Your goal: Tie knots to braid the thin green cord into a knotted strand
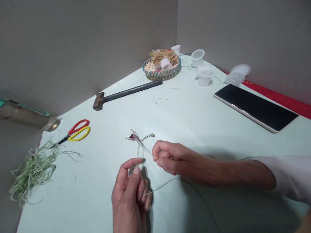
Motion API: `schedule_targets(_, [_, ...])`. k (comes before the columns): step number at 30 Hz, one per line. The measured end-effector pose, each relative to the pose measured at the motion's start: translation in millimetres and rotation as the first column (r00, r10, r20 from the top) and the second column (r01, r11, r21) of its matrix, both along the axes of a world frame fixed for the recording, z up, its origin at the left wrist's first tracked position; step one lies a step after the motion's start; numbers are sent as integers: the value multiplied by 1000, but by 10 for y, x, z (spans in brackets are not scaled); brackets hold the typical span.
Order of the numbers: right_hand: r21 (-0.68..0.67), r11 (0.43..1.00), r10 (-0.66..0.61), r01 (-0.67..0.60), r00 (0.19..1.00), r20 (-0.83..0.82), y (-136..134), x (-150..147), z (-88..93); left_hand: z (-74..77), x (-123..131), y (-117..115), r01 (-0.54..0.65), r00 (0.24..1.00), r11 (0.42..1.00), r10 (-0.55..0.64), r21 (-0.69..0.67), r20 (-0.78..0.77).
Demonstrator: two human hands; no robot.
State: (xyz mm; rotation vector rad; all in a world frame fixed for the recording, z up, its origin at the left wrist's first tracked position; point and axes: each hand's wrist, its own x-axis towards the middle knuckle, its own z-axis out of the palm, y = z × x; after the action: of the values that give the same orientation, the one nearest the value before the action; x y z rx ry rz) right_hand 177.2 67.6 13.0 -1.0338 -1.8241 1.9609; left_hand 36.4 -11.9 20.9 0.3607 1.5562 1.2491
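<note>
A small dark red ornament (133,136) with wire-like arms lies on the pale table, a short green braided tail (147,137) pointing right from it. Thin pale green strands run from it down to both hands. My left hand (131,193) is closed, thumb and index finger pinching one set of strands with a small whitish bit at the fingertips. To its right, my right hand (175,158) pinches the other strands, which look taut. A loose green cord (168,181) curves from the left hand's fingers across the table to the lower right.
Scissors (80,130) lie at left beside a tangle of green threads (35,169) and a metal flask (24,115). A hammer (128,92) rests behind. Farther back stand a woven basket (148,71) and several plastic cups (204,77). A phone (256,105) lies at right.
</note>
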Motion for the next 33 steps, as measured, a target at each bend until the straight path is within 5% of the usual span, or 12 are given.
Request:
schedule_targets(13, [-18, 999, 51, -51, 999, 1, 44, 19, 25, -26, -20, -61, -34, 989, 999, 40, 42, -146])
schedule_targets(26, [8, 997, 79, -79, 996, -37, 55, 24, 10, -6, -39, -57, -100, 991, 994, 104, 50, -88])
schedule_targets(33, [6, 996, 88, -87, 995, -57, 72, 16, 17, -5, -36, -62, -92, 960, 992, 111, 88, -255])
